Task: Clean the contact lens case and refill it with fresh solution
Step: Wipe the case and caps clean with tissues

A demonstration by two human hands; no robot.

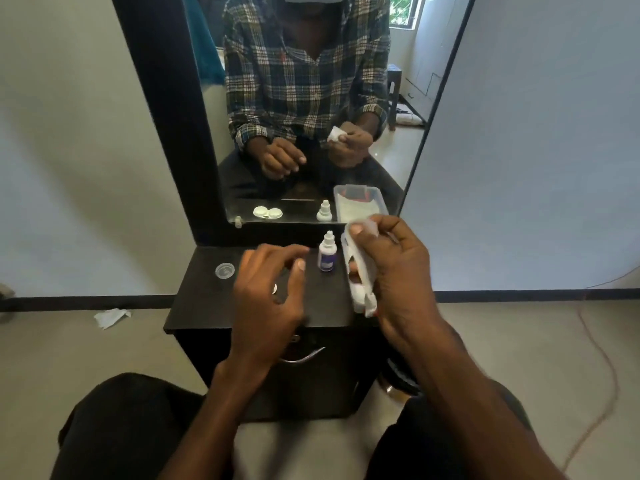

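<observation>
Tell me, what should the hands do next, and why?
Probably the left hand should pick up the lens case, mostly hidden beneath it. The right hand already pinches a white tissue, ready for wiping.

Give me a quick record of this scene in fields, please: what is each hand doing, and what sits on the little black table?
setting: a person seated before a mirror above a small black table
left hand: fingers loosely curled over the table, holding nothing visible
right hand: raised, pinching a white tissue
solution bottle: upright on the table between the hands, cap on
clear round lid: lying flat at the table's left
contact lens case: seen only as a reflection in the mirror
floor: crumpled tissue at left
</observation>
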